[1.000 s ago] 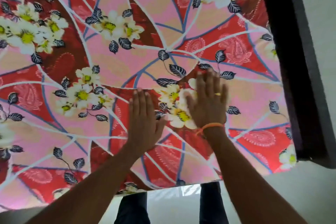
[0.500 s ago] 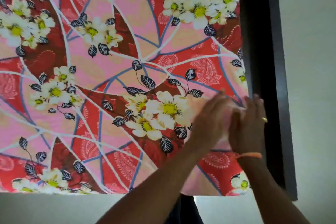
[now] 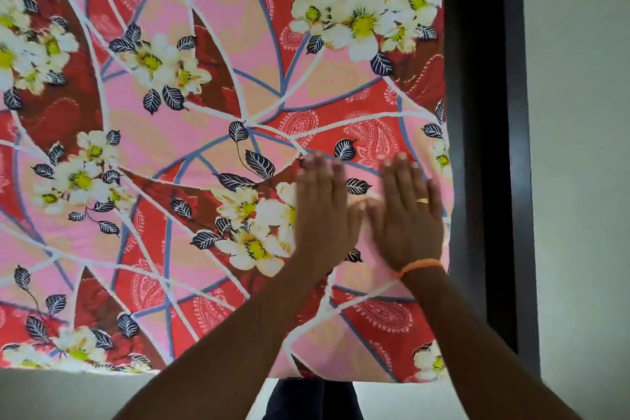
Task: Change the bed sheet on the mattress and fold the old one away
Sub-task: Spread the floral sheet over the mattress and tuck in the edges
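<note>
We press both palms flat on the floral bed sheet (image 3: 204, 153), which lies spread over the mattress and reaches its near edge. Our left hand (image 3: 324, 211) rests with fingers straight and together, gripping nothing, just beside the white flower cluster (image 3: 259, 225). Our right hand (image 3: 407, 215), also flat and wide, with a gold ring (image 3: 422, 200) and an orange wrist thread (image 3: 421, 265), lies close to the dark bed frame (image 3: 484, 147) at the sheet's right edge.
</note>
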